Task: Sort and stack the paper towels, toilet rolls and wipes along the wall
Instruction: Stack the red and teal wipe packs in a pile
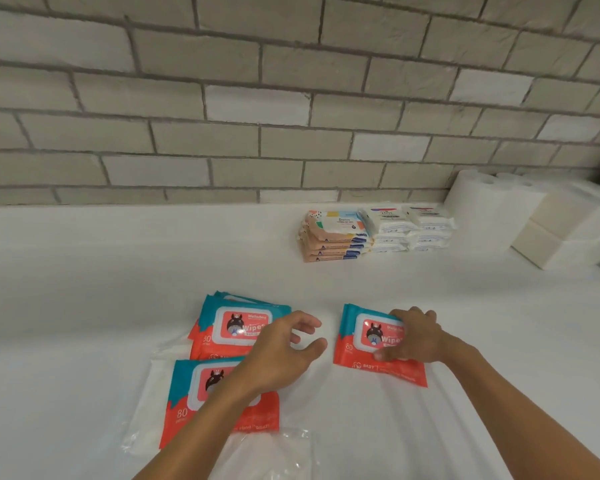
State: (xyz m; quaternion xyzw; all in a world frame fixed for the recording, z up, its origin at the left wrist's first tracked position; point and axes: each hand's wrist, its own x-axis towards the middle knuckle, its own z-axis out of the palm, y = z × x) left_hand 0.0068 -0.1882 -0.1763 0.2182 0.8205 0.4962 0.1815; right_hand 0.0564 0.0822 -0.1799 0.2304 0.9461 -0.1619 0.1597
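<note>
Red-and-teal wipes packs lie on the white surface in front of me. My right hand [414, 336] grips the right pack [359, 344], fingers curled over its far edge and thumb on its near side. My left hand [284, 351] hovers with loosely spread fingers between that pack and a small stack of the same wipes [229, 323]. Another identical pack [187, 393] lies nearer me under my left forearm. Against the brick wall stand a stack of peach wipes packs [333, 237], two stacks of white wipes packs [409, 226] and white paper rolls [482, 206].
Clear plastic wrapping [274, 455] lies crumpled at the near edge, under and around the nearest pack. White boxed tissue packs [565, 230] sit at the far right beside the rolls. The brick wall [222, 116] bounds the far side of the surface.
</note>
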